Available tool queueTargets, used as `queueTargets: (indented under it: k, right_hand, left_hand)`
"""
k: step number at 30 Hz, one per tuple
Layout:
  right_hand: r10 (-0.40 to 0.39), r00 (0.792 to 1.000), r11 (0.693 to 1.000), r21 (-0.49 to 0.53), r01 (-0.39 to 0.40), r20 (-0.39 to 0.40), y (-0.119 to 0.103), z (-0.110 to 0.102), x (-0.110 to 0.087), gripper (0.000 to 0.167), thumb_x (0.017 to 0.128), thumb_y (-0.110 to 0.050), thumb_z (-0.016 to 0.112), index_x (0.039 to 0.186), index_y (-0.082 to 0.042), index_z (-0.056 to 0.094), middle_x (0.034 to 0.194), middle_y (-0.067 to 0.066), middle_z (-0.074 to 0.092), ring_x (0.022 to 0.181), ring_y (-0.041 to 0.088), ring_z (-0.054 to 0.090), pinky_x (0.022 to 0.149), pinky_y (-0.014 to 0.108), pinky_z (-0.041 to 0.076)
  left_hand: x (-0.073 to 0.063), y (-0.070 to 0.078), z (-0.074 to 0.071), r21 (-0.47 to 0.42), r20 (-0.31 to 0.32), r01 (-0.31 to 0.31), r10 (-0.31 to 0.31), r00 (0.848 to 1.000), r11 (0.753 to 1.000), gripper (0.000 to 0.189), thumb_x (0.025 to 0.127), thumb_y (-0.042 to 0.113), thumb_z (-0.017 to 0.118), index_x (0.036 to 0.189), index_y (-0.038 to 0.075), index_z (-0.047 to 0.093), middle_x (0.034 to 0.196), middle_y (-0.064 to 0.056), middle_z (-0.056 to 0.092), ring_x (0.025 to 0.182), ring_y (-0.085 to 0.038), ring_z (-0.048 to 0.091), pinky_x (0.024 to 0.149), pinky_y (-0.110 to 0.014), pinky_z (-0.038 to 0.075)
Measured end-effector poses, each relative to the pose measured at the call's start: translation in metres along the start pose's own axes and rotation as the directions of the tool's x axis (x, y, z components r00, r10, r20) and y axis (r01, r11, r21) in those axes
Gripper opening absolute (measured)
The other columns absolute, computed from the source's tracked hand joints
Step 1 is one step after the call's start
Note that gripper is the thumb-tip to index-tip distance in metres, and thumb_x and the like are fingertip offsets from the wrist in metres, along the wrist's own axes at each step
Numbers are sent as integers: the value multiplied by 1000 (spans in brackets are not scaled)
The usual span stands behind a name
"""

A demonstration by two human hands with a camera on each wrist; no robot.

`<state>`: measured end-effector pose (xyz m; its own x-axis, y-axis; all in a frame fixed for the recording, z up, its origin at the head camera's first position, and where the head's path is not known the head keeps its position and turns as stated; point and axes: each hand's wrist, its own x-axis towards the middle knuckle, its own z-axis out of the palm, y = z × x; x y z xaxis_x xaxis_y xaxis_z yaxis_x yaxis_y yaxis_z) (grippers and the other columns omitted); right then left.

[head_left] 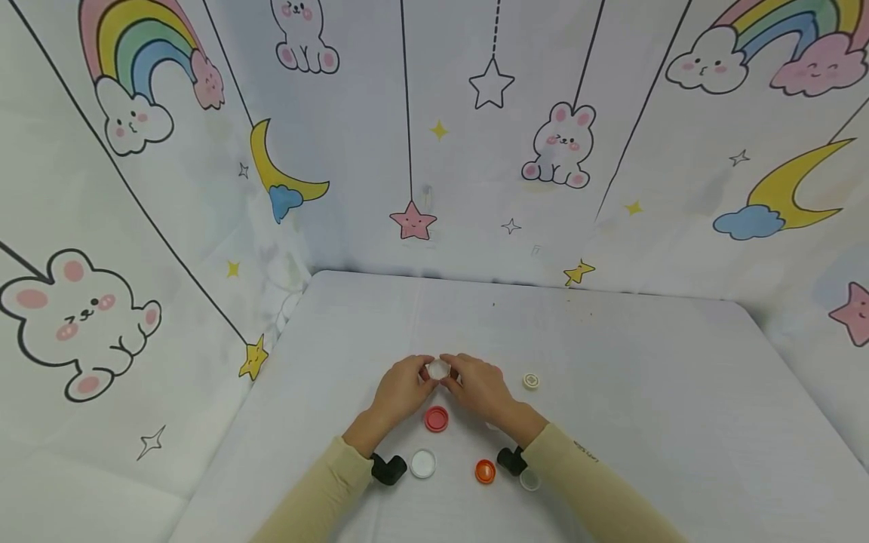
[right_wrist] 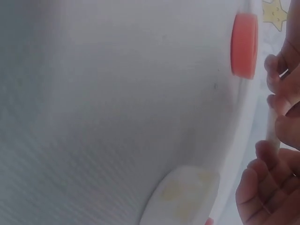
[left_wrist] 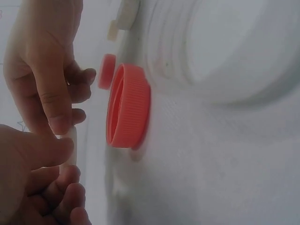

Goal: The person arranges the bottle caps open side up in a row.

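Note:
My left hand (head_left: 406, 388) and right hand (head_left: 479, 386) meet over the table, pinching a small round white cap (head_left: 438, 369) from either side. Its edge shows as a thin pale cap (left_wrist: 70, 147) between thumbs and fingers in the left wrist view. There the left hand (left_wrist: 28, 173) is below and the right hand (left_wrist: 47, 70) above. Just under the hands lies a red bottle cap (head_left: 437, 418) with ridged sides. In the right wrist view a white cap (right_wrist: 183, 199) with yellowish marks sits low, near the right hand (right_wrist: 267, 183).
Nearer to me lie a white lid (head_left: 422, 464), an orange cap (head_left: 485, 472) and a pale ring-like lid (head_left: 529, 480), partly behind the right sleeve. A cream cap (head_left: 531, 381) lies right of the hands. A cartoon-printed cloth wall (head_left: 462, 166) rises behind the white table (head_left: 645, 392).

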<state>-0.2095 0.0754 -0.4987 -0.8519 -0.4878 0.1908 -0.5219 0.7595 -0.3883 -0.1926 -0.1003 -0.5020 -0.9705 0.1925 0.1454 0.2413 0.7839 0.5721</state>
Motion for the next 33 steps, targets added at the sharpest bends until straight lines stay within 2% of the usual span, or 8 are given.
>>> queueTargets:
  k: [8, 26, 33]
  right_hand:
    - [10, 998, 1000, 18, -11, 58, -1, 2, 0, 42, 90, -23, 71, 129, -9, 62, 83, -7, 62, 67, 5, 51, 58, 21, 43]
    - [19, 996, 1000, 11, -20, 89, -1, 6, -2, 39, 89, -21, 72, 126, -9, 64, 79, -6, 61, 66, 6, 50, 58, 22, 43]
    - [14, 995, 1000, 13, -15, 102, 1, 8, -2, 37, 90, -21, 71, 124, -9, 65, 78, -6, 60, 65, 6, 50, 57, 22, 42]
  left_hand:
    - [-4, -1, 1, 21, 20, 8, -8, 1000, 1000, 38, 86, 16, 74, 120, 2, 65, 78, 5, 56, 64, -8, 48, 58, -24, 41]
    - [-6, -2, 4, 58, 63, 0, -3, 998, 998, 38, 85, 17, 74, 118, 1, 66, 74, 7, 53, 64, -8, 47, 59, -25, 41]
    - [-6, -3, 6, 62, 96, 18, -24, 995, 998, 39, 85, 19, 74, 119, 1, 66, 73, 7, 52, 62, -8, 46, 57, -25, 40]
